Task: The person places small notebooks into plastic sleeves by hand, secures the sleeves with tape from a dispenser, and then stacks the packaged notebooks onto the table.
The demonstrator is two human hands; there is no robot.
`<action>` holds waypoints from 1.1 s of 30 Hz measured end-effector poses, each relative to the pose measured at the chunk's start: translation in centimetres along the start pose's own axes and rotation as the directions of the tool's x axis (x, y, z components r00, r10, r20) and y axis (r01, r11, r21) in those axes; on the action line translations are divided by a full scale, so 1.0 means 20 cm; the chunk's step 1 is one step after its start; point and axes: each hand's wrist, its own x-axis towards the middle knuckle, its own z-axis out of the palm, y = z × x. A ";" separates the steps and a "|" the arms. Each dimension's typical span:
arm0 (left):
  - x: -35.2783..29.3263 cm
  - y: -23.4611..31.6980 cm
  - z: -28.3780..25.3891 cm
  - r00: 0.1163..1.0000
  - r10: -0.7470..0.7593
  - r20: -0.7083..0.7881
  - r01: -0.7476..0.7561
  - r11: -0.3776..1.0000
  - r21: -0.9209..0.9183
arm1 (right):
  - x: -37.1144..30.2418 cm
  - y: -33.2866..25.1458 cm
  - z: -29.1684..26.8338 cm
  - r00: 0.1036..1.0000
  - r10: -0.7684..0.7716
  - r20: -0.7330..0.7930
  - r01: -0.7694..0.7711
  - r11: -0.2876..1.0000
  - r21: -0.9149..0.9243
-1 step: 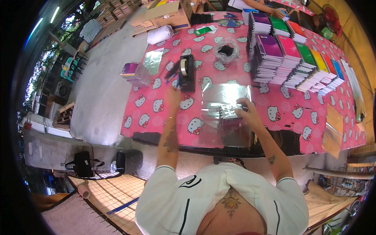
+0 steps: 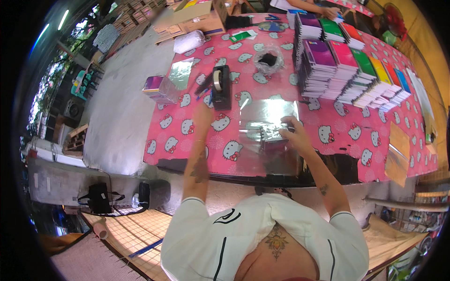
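A clear plastic sheet (image 2: pixel 251 112) lies on the table's near side, glare across it. Under or within it is a dark, spiral-bound notebook (image 2: pixel 274 144), its outline partly lost in the reflections. At the sheet's right edge, my right hand (image 2: pixel 295 133) grips the plastic with bent fingers, index finger and thumb apart. My left hand (image 2: pixel 203 114) is over the table to the left, near the base of a black tape dispenser (image 2: pixel 222 89) with a pale roll. Motion smears its fingers, so what it holds, if anything, cannot be made out. Pens (image 2: pixel 207 97) lie beside the dispenser.
Tall stacks of coloured spiral notebooks (image 2: pixel 323 70) fill the right rear of the pink patterned table (image 2: pixel 176 145). A smaller wrapped stack (image 2: pixel 159 89) stands at the left edge. Crumpled plastic (image 2: pixel 268 61) lies behind. Another person's hand (image 2: pixel 331 12) is at the far side.
My left hand has shifted slightly left, away from the tape dispenser. My right hand stays on the plastic sheet. The whole view has moved a little.
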 end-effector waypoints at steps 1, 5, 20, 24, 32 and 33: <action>-0.01 0.06 -0.10 0.996 0.062 0.068 -0.058 0.997 -0.055 | -0.02 -0.06 0.02 0.999 0.040 -0.002 -0.040 0.999 0.001; -0.15 0.67 -0.38 0.324 0.924 0.203 -0.727 0.381 -0.571 | 0.02 0.05 0.00 0.999 -0.033 -0.004 0.034 0.998 0.048; -0.41 0.46 0.10 0.409 0.579 0.705 0.758 0.214 -0.616 | -0.05 0.24 -0.10 0.982 -0.190 -0.015 0.189 0.961 0.202; -0.79 0.38 0.05 0.827 0.500 0.257 0.207 0.155 -0.966 | 0.00 0.25 0.01 0.985 -0.097 0.144 0.084 0.992 0.091; 0.37 -0.40 -0.65 0.923 -0.344 -0.170 -0.055 0.320 -0.946 | 0.04 0.14 0.13 0.920 -0.373 0.123 0.390 0.901 -0.189; 0.52 -0.57 -0.67 0.843 -0.524 -0.119 0.025 0.260 -0.965 | 0.04 0.20 0.13 0.941 -0.316 0.118 0.333 0.925 -0.183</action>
